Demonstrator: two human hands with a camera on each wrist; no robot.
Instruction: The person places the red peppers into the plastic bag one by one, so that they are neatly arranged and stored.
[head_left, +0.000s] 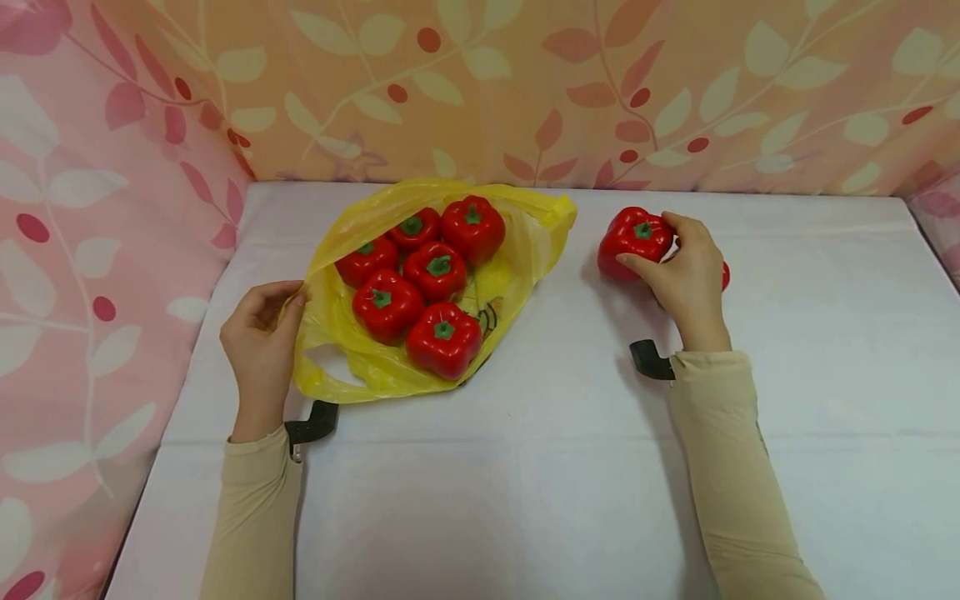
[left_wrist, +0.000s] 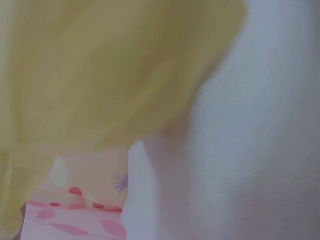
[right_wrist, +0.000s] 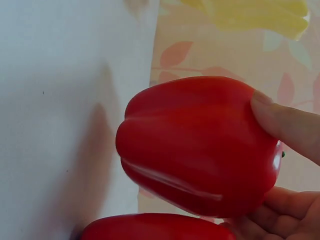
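Note:
My right hand (head_left: 688, 279) grips a red bell pepper (head_left: 633, 243) with a green stem, thumb on one side and fingers on the other. In the right wrist view this pepper (right_wrist: 195, 145) hangs above the white surface. A second red pepper (head_left: 725, 276) lies mostly hidden behind that hand, and part of it (right_wrist: 155, 227) shows at the bottom of the right wrist view. With thumb and fingers, my left hand (head_left: 262, 342) pinches the rim of a yellow plastic bag (head_left: 555, 221). Several red peppers (head_left: 444, 340) sit inside the bag, stems up. Blurred yellow plastic (left_wrist: 100, 75) fills much of the left wrist view.
A white cloth (head_left: 510, 500) covers the table. Behind it hangs an orange leaf-patterned curtain (head_left: 510, 92), and a pink one (head_left: 67, 292) stands along the left side. Black camera mounts (head_left: 651, 360) stick out from both wrists.

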